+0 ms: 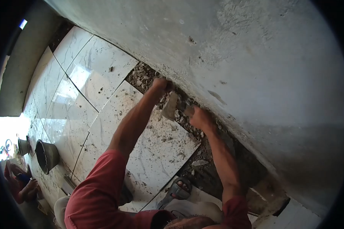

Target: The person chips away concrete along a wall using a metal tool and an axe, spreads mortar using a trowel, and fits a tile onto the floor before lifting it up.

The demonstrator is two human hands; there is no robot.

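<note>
My right hand (200, 118) is closed around the handle of what looks like a trowel. Its broad, dirt-coated blade (170, 106) points left over the edge of a marble-look tile (156, 141). Further up the wall, my left hand (162, 84) is curled with its knuckles up, close above the rubble. Whatever its fingers may hold is hidden. Broken mortar and soil (140, 76) fill the untiled strip between the tiles and the wall. Crumbs of the same debris lie scattered on the tile.
A rough plastered wall (271, 76) runs diagonally along the right. Black buckets (48, 156) stand on the tiles at left, near a bright doorway (8, 133). Another person (21, 183) sits at lower left. My sandalled foot (179, 189) rests below the loose strip.
</note>
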